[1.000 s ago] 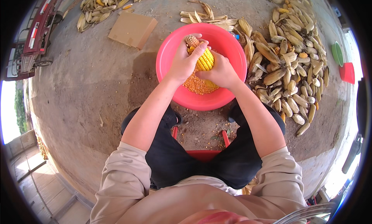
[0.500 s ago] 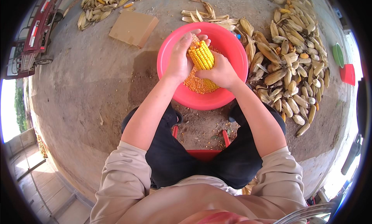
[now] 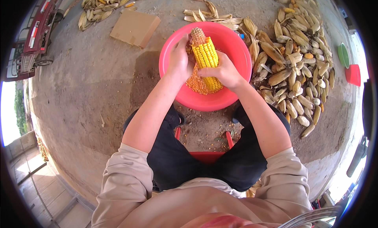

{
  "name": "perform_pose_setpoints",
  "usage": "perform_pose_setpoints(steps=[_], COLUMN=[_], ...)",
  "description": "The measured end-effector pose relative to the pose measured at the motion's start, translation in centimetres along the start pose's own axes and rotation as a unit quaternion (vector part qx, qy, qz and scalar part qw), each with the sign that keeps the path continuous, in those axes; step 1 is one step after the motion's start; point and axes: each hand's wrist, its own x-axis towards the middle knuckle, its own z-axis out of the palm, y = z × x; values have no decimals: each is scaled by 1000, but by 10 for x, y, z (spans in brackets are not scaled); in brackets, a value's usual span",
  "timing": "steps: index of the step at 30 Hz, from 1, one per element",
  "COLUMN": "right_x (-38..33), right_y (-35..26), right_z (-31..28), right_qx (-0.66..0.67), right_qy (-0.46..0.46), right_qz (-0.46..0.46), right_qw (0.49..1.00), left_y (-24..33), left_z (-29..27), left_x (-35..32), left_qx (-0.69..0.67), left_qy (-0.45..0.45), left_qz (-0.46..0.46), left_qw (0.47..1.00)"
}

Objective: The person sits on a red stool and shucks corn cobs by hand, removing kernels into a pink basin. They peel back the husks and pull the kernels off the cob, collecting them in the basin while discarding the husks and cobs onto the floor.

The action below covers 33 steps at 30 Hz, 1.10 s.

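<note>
My right hand [image 3: 225, 73] is wrapped round the lower part of a yellow corn cob [image 3: 207, 58], its thumb lying across the front. The cob tilts slightly, and its far end is bare of kernels. On its left side my left hand [image 3: 180, 61] is held close, palm toward the cob, fingers loosely raised and partly hidden; it does not grip the cob. Beneath both hands is a pink-red basin [image 3: 168, 76]. Loose orange-yellow kernels [image 3: 195, 85] lie in its bottom.
A big heap of husked-in corn ears [image 3: 293, 70] spreads over the floor to the right. Dry husks [image 3: 214, 17] lie beyond the basin. A flat cardboard box [image 3: 134, 29] is at the far left, near another pile [image 3: 104, 5]. A red vehicle [image 3: 37, 35] stands at the left edge.
My left hand has drawn back from the cob's far end and lowered its fingers, so the bare tip shows fully. My right hand keeps its hold in nearly the same place.
</note>
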Motion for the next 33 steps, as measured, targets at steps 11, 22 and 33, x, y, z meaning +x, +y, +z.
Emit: perform_pose_setpoints(steps=[11,22,33], right_x=[-2,-4,-5], right_y=[-6,-3,2], right_z=[10,11,13], right_qx=[-421,-413,-472], right_qy=[202,183,192], right_qz=[-16,-56,-50], right_qw=[884,890,859], left_y=[6,2,-8], left_z=[-10,3,2], left_x=[1,-12,-12], left_qx=[256,231,271], left_qy=[-66,-196,-182], left_qz=[145,100,166], left_qw=[953,948,930])
